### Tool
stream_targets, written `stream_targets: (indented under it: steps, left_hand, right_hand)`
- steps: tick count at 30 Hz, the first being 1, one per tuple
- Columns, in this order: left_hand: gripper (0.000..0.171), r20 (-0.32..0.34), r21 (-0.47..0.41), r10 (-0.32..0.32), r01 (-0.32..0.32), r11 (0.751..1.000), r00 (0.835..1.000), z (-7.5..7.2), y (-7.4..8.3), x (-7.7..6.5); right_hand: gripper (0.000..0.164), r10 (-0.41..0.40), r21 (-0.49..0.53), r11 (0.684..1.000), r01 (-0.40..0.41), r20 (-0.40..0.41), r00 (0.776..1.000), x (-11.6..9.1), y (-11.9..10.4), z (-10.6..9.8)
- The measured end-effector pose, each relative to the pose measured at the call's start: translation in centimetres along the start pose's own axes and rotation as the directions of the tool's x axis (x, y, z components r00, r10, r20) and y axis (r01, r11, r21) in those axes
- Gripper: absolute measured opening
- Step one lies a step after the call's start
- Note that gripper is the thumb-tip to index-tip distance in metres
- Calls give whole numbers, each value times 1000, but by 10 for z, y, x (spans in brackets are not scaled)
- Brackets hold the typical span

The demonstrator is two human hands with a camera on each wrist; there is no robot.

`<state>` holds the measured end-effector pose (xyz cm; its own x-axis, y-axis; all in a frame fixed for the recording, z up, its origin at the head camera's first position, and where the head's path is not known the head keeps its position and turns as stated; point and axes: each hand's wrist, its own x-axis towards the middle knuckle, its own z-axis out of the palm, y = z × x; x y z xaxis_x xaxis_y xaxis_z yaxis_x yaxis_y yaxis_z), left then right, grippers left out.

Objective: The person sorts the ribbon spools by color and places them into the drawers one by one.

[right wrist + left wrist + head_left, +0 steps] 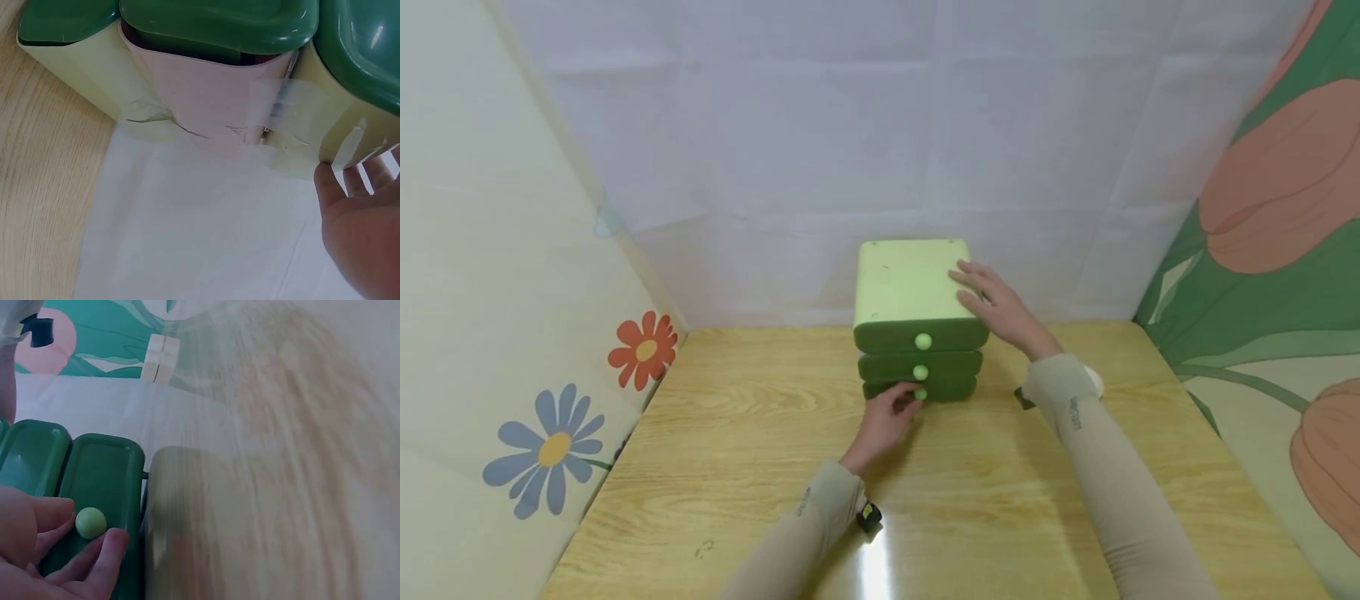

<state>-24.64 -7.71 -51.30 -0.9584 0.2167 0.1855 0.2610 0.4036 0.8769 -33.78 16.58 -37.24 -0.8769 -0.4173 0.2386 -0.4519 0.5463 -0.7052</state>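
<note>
A small cabinet [910,279] with a light green top and three stacked dark green drawers stands at the back of the table. My left hand [886,421] is at the bottom drawer [951,390]. Its thumb and fingers pinch the round light green knob [91,523] from both sides. My right hand [1003,312] rests on the cabinet's top right edge, fingers extended. From the right wrist view, its fingertips touch the side of the top section, beside the pink middle section [200,94]. A narrow dark gap shows behind the middle drawer's front [219,25].
Clear tape [150,119] runs along the cabinet's side. The wooden table [737,467] meets a white cloth wall [812,150] behind the cabinet. Flower-patterned panels flank the table, with a blue flower [553,450] at left. A black piece [1024,398] shows beside the right sleeve.
</note>
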Motion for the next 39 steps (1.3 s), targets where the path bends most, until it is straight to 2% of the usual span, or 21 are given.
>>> stream_targets:
  steps: [5, 8, 17, 24, 30, 39]
  left_hand:
    - [20, -75, 87, 66, -59, 994, 995, 9, -3, 2]
    - [19, -120, 114, 88, -74, 991, 989, 12, -2, 3]
    - [10, -227, 118, 100, -74, 990, 969, 17, -4, 4]
    - [9, -227, 106, 74, -51, 993, 971, 17, -6, 4]
    - [9, -220, 96, 81, -61, 994, 972, 16, -4, 4]
    - [12, -180, 90, 64, -48, 995, 982, 16, 0, -5]
  right_hand:
    - [54, -7, 2, 1000, 7, -5, 1000, -1, -1, 1]
    - [54, -6, 3, 1000, 6, -9, 1000, -2, -1, 1]
    - [54, -4, 10, 1000, 4, -14, 1000, -3, -2, 2]
    - [54, -7, 19, 1000, 7, -16, 1000, -3, -3, 2]
    - [54, -8, 21, 1000, 8, -19, 1000, -2, -4, 1]
    - [55, -9, 11, 1000, 9, -5, 1000, 0, 0, -1]
